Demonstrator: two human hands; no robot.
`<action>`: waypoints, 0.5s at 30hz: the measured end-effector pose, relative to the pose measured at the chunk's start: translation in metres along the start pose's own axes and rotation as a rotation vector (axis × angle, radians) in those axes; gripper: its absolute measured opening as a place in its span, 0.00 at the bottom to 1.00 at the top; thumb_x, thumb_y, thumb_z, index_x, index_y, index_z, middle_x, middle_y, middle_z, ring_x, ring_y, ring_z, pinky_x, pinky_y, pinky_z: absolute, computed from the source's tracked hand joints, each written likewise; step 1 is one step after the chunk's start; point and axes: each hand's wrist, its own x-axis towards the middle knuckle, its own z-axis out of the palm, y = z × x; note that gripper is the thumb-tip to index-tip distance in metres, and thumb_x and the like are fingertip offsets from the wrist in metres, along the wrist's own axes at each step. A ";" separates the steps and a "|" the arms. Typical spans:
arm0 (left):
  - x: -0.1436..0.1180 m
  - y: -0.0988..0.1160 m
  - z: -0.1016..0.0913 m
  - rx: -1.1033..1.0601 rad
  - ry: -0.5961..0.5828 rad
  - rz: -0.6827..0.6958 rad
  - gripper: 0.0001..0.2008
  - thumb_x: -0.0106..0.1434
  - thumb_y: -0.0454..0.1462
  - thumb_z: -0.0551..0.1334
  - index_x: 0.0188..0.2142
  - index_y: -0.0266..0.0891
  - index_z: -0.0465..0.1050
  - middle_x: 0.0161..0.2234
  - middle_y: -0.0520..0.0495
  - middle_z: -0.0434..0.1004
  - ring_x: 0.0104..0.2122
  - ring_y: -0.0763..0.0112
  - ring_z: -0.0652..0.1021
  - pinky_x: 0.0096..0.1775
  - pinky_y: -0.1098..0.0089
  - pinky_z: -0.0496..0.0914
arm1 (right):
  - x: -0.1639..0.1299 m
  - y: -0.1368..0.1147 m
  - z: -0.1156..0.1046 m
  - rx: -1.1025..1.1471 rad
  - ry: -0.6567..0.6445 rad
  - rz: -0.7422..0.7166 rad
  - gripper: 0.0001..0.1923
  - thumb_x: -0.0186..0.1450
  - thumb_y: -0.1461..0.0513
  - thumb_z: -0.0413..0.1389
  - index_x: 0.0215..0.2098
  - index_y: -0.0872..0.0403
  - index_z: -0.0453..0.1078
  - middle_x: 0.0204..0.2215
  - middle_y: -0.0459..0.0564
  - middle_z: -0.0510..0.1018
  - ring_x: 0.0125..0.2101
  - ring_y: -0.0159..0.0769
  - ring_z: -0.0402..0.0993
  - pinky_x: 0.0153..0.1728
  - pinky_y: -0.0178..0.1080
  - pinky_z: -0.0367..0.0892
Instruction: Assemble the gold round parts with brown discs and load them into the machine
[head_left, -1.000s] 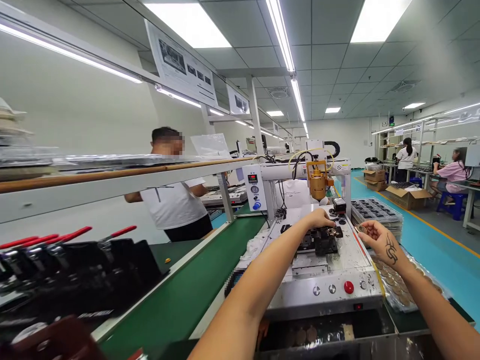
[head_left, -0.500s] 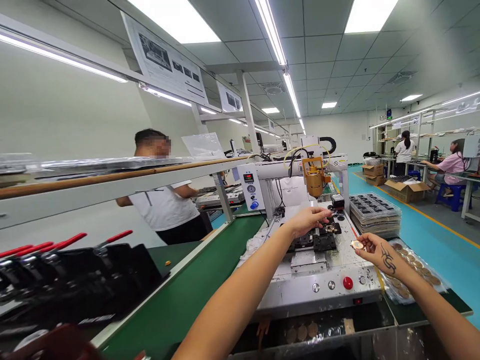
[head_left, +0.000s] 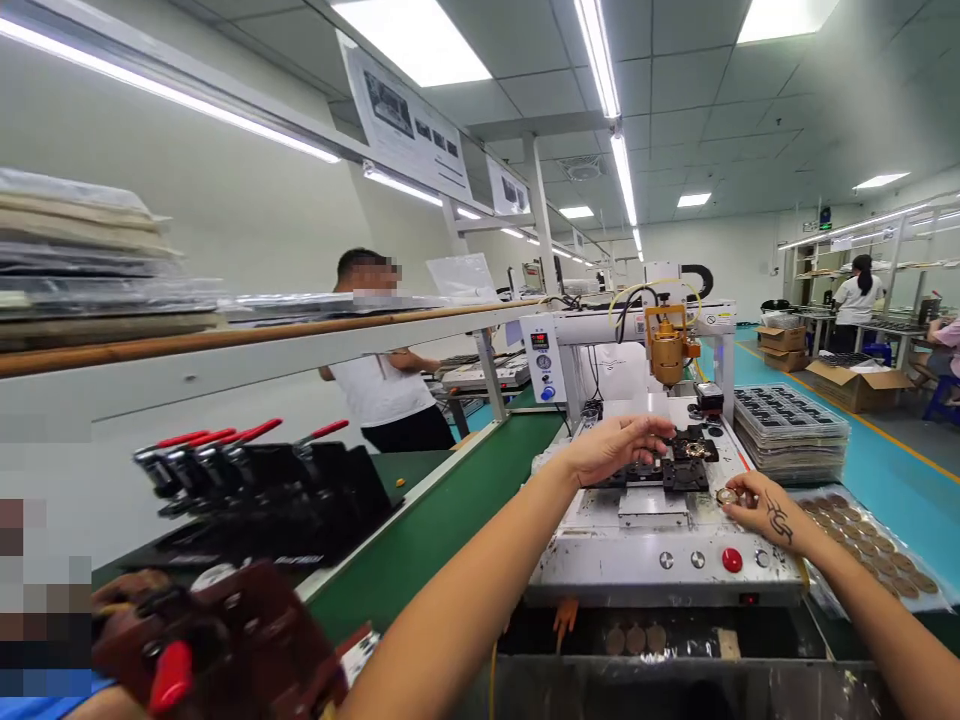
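My left hand (head_left: 611, 447) hovers with spread fingers over the black fixture (head_left: 664, 468) on the bed of a white benchtop machine (head_left: 660, 545); it holds nothing that I can see. My right hand (head_left: 759, 506) pinches a small round gold disc (head_left: 726, 495) just right of the fixture, low over the machine bed. A second round part (head_left: 694, 450) sits in the fixture's far nest. The machine's brass-coloured head (head_left: 666, 355) hangs above and behind the fixture.
A tray of brown round discs (head_left: 870, 548) lies right of the machine, stacked black trays (head_left: 789, 428) behind it. A green conveyor belt (head_left: 420, 535) runs on the left beside black clamps with red handles (head_left: 255, 485). A co-worker stands across the belt; others sit far right.
My left hand has drawn back from the fixture's far nest and spread its fingers. My right hand has carried the disc down and left, closer to the fixture. The camera has swung left.
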 end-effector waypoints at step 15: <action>-0.100 -0.090 -0.178 0.312 0.979 -0.357 0.18 0.74 0.43 0.65 0.59 0.38 0.73 0.56 0.40 0.77 0.49 0.58 0.81 0.49 0.53 0.80 | -0.001 0.027 0.000 -0.200 -0.012 0.054 0.32 0.60 0.35 0.61 0.46 0.51 0.82 0.32 0.52 0.79 0.31 0.47 0.76 0.36 0.47 0.73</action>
